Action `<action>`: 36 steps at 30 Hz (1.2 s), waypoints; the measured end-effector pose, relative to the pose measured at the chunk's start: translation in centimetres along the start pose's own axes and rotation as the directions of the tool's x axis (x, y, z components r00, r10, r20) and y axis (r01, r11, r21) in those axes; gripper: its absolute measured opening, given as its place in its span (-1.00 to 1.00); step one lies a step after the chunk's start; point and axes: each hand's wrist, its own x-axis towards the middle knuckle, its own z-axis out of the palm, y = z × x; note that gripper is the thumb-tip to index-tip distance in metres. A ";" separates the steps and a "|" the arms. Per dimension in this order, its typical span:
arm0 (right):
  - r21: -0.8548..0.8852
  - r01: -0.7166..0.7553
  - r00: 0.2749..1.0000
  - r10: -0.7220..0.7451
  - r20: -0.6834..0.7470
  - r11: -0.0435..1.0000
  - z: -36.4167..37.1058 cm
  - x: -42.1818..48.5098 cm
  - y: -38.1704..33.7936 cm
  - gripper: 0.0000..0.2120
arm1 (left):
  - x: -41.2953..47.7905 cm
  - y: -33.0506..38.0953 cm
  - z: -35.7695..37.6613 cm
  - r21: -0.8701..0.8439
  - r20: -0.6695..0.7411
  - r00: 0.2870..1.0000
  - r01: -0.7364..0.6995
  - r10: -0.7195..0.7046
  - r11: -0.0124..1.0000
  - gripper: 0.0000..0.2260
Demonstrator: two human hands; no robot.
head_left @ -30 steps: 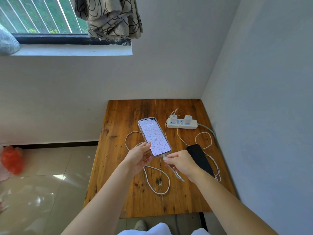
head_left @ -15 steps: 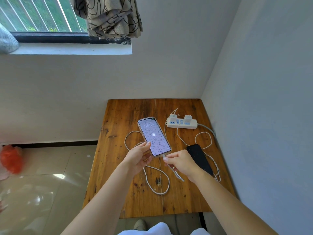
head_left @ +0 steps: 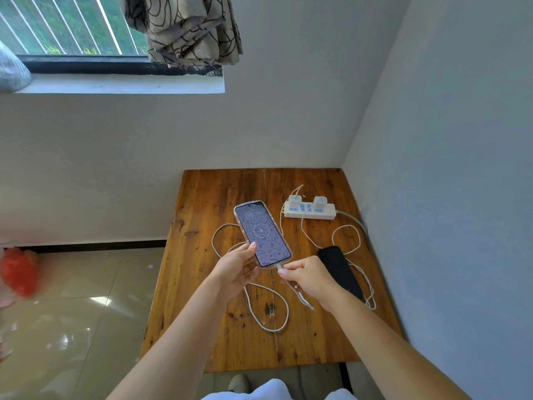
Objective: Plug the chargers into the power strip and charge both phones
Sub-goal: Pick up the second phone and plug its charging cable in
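Wooden table [head_left: 207, 284] is sitting in a room corner, white walls at back & right side, window [head_left: 72, 24] w/ patterned curtain [head_left: 190, 27] hanging upper left, glossy tile floor [head_left: 75, 313] spreading to the left, blurry orange-red obj [head_left: 18, 271] lying on it near the wall. Tabletop is showing dark stains & a seam running down the middle.

White power strip [head_left: 310, 211] is lying near the table's back right, 2 white chargers sitting plugged in it: left charger [head_left: 294, 201] & right charger [head_left: 320, 202]. Cables are looping over the wood.

Lit phone [head_left: 262, 234] in clear case is being held above the table center, screen up, showing a clock readout & a circle icon, too small to read for sure. Left hand [head_left: 235, 271] is gripping its lower left edge, thumb lying on the screen side. Right hand [head_left: 310, 280] is pinching the white cable plug [head_left: 279, 267] right at the phone's bottom edge, rest of fingers curled closed; can't tell if plug is fully seated. White cable [head_left: 268, 310] is trailing under the hands in a big loop.

Black phone [head_left: 340, 271] is lying flat on the table's right side, screen dark, another white cable [head_left: 359, 235] curling around it; its port end is hidden behind the right wrist.
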 end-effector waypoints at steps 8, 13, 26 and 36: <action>0.001 0.004 1.000 -0.004 -0.006 1.000 0.1 0.0 0.1 -0.89 | -0.1 0.0 0.0 0.003 -0.010 1.000 -0.003 0.003 1.000 -0.69; 0.019 0.006 1.000 -0.005 -0.007 1.000 0.2 0.0 0.1 -0.91 | -0.1 0.0 -0.1 0.005 -0.010 1.000 -0.004 0.005 1.000 -0.71; 0.005 -0.004 1.000 0.004 -0.005 1.000 0.3 -0.1 0.3 -0.90 | -0.1 -0.2 -0.2 0.019 -0.013 1.000 0.011 -0.010 1.000 -0.72; 0.000 -0.031 0.999 0.031 0.016 1.000 0.6 0.3 1.5 -0.88 | 0.5 -1.0 -0.6 0.050 -0.039 0.998 0.052 -0.050 0.997 -0.82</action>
